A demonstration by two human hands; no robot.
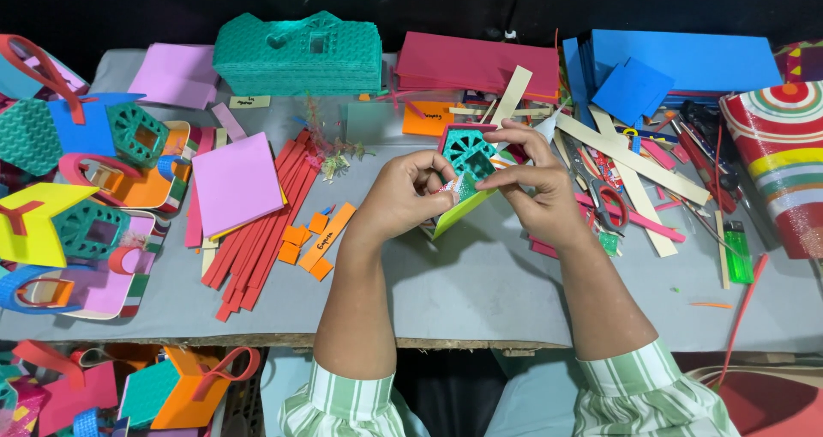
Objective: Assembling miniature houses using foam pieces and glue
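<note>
Teal foam house [467, 158], edge-pinched, perhaps.

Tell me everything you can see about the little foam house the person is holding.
The small foam craft house has a teal textured wall with a fan-shaped cut-out window, pink edging and a lime-green side. It is tilted above the grey table, with the left hand and right hand pinching its front, partly hiding it.

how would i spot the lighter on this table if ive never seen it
Start at the big striped roll on the table's right edge. Just below and left of it, the lighter lies on the grey tabletop. It is the only clear green plastic thing among flat paper strips.
</note>
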